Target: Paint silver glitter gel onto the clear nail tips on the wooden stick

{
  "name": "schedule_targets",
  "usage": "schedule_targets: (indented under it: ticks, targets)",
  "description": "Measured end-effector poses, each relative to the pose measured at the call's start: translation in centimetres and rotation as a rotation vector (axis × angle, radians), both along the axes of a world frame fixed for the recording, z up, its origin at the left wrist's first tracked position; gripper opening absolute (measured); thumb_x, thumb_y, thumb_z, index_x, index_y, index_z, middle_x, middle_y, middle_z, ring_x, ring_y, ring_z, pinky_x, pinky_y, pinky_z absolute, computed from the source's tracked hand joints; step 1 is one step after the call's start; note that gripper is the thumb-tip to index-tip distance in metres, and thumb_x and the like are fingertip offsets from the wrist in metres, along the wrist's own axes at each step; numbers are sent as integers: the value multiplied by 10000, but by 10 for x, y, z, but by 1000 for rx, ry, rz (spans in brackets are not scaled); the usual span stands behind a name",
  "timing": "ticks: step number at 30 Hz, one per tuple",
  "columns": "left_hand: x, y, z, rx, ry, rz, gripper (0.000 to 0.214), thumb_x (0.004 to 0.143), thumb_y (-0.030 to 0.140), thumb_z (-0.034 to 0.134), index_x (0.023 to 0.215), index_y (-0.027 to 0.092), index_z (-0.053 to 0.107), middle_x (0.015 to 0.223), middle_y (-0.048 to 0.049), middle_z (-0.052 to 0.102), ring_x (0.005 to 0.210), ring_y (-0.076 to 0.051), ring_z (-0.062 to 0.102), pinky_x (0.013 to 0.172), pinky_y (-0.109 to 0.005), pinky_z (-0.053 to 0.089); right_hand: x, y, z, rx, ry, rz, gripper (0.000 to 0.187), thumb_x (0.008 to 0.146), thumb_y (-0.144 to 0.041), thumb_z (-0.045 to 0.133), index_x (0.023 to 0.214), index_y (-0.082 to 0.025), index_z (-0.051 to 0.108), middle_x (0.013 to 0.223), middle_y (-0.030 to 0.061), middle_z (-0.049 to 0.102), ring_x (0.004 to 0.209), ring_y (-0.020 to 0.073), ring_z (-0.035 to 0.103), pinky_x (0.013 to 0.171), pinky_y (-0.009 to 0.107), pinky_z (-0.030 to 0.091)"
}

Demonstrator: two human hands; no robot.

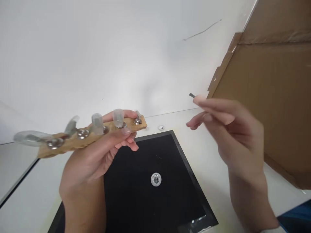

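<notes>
My left hand (107, 152) is closed around a tan strip (109, 127), thumb in front and fingers behind. Shiny round metal pieces run along the strip, and several clear, nail-tip-shaped plastic pieces (97, 123) stand up from it. The strip tilts, its right end higher. To the right, apart from the strip, my right hand (230, 129) is raised and smeared by motion. A small dark-tipped thing (191, 95) pokes out past its fingertips; the rest of it is hidden by the fingers.
Below my hands lies a black mat (179, 187) with a grey border, and a small clear round piece (155, 179) sits on it. Another small round piece (161, 127) lies beyond its far edge. An open cardboard box (274, 97) stands at right. A thin wire-like line (202, 31) shows on the white surface.
</notes>
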State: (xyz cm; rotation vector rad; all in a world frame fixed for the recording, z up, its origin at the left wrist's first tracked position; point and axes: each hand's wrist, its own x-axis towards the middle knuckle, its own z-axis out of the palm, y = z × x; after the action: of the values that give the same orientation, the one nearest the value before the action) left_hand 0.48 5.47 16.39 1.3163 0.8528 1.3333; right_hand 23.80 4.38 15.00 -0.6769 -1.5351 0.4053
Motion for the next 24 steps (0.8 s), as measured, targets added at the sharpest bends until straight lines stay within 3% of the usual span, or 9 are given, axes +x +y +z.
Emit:
schedule_targets:
  ticks: [3, 6, 10, 12, 15, 18, 21, 24]
  targets:
    - [4, -1, 6, 10, -36, -26, 161, 772, 68, 627, 860, 159, 727, 750, 6, 665, 533, -68, 603, 463, -122, 570, 12, -13, -20, -143, -192, 55, 255, 899, -102, 511, 1063, -258, 629, 824, 6, 654, 802, 186, 664, 737, 347, 573]
    - [7, -1, 11, -7, -76, 2, 202, 722, 10, 627, 814, 162, 725, 726, 10, 672, 539, -68, 617, 453, -107, 567, 30, -34, -48, -357, -388, 90, 214, 893, -139, 526, 1050, -272, 586, 944, 44, 665, 884, 221, 660, 714, 344, 582]
    - [5, 2, 13, 15, -52, -2, 230, 718, -4, 597, 815, 160, 725, 657, 10, 675, 517, -65, 614, 448, -106, 560, 49, -72, -88, -682, -653, 219, 184, 895, -210, 532, 1055, -296, 563, 919, 64, 636, 879, 222, 651, 586, 271, 570]
    - [2, 5, 11, 80, -34, -56, 270, 740, -18, 561, 856, 159, 728, 653, 3, 685, 543, -69, 626, 471, -113, 562, 53, -92, -106, -793, -713, 294, 220, 881, -214, 537, 1082, -301, 551, 944, 77, 635, 1001, 244, 622, 534, 233, 554]
    - [-3, 10, 8, 131, -57, -127, 283, 746, -39, 537, 878, 127, 724, 638, -1, 677, 557, -66, 617, 491, -126, 570, 52, -112, -124, -855, -805, 331, 350, 801, -137, 605, 1107, -298, 550, 1129, 71, 633, 1092, 244, 589, 785, 335, 571]
    - [-6, 15, 6, 148, -64, -173, 249, 743, -26, 570, 882, 113, 723, 656, -12, 681, 548, -68, 607, 489, -140, 577, 47, -121, -134, -849, -871, 333, 375, 763, -127, 641, 1102, -263, 555, 1219, 82, 620, 1149, 270, 564, 924, 436, 510]
    - [-6, 14, 5, 128, -43, -133, 224, 759, 12, 603, 894, 143, 724, 671, -25, 694, 548, -85, 615, 483, -151, 585, 41, -123, -139, -805, -934, 377, 316, 797, -161, 629, 1093, -243, 555, 1239, 82, 624, 1212, 275, 530, 1076, 529, 346]
    - [0, 9, 8, 67, -25, -54, 229, 756, 23, 606, 863, 183, 729, 634, -10, 673, 522, -89, 603, 464, -146, 585, 36, -125, -143, -771, -969, 375, 283, 835, -194, 608, 1100, -265, 541, 1298, 56, 591, 1268, 261, 479, 1104, 522, 303]
